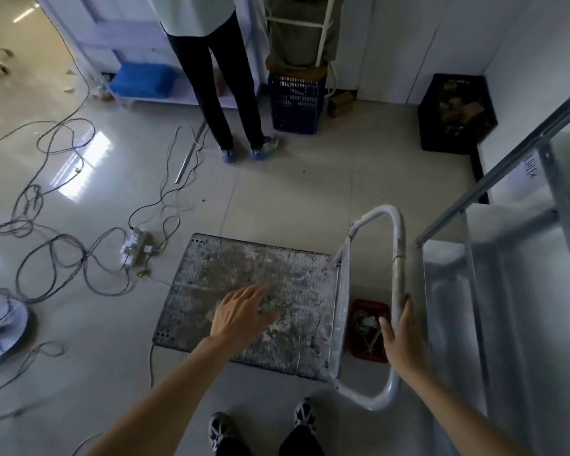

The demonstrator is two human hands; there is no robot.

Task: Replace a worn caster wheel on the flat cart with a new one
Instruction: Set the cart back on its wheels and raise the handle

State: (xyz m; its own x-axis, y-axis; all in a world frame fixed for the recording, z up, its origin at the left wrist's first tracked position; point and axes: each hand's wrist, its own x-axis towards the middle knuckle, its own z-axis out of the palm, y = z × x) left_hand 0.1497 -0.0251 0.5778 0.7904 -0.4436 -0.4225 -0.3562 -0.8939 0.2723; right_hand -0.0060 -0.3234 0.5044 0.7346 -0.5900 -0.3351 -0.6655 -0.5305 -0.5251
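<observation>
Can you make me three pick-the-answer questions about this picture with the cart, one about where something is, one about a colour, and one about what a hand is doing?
1. Where is the little tray of parts?
A. on the cart deck
B. on the floor under the cart handle
C. on the metal shelf

2. What colour is that tray?
A. red
B. yellow
C. green

3. What is the right hand doing?
A. hanging free in the air
B. resting flat on the deck
C. gripping the cart handle

Answers:
1 B: the tray sits on the floor tiles beside the deck, framed by the handle.
2 A: its rim is plainly red.
3 C: the right hand wraps the handle bar, while the left hand is spread open over the deck.
</observation>
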